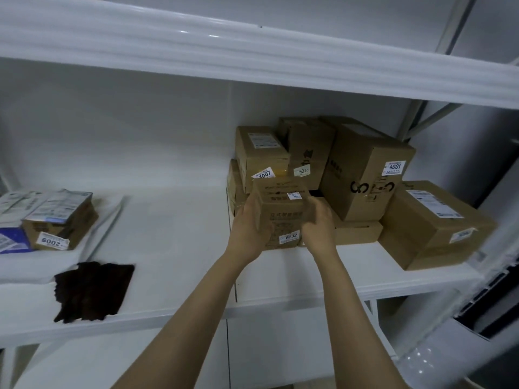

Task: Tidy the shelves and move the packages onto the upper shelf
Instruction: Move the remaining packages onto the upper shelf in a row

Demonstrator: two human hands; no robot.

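A small cardboard box labelled 6232 (282, 211) stands on the white shelf (182, 228), in front of a stack of brown packages. My left hand (250, 228) grips its left side and my right hand (318, 223) grips its right side. Behind it stand a box labelled 3007 (261, 155), a tall box (309, 153) and a big box labelled 4001 (365, 169). A long box (432, 223) lies at the right end of the shelf. The upper shelf (252, 57) runs across the top of the view.
At the left of the shelf lies a small box labelled 2009 (61, 223) with soft mail bags (16, 203) beside it. A dark cloth (92, 290) lies near the front edge. A flat box (356, 231) lies under the 4001 box.
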